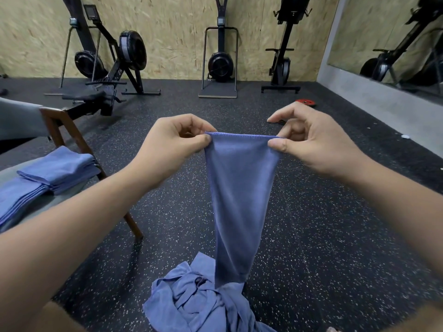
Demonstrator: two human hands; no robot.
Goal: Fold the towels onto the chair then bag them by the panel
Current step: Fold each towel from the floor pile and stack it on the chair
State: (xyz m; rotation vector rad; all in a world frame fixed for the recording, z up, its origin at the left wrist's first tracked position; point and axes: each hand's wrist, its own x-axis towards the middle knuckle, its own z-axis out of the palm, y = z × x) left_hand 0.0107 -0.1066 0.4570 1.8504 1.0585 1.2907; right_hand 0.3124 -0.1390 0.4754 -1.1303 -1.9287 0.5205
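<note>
Dangling blue towel (239, 200), tapering, perhaps doubled.

— Which one is being worked?
— A blue towel (239, 200), hanging upright and narrowing downward. Its stitched top hem is stretched level between the left hand (167, 149) and the right hand (311, 142), each pinching a corner.
— And its lower end?
— It reaches the crumpled pile of towels (191, 307) on the floor.
— Any finished?
— Two folded stacks (60, 168) lie side by side on the chair (72, 133), touching, along the seat's right edge.
</note>
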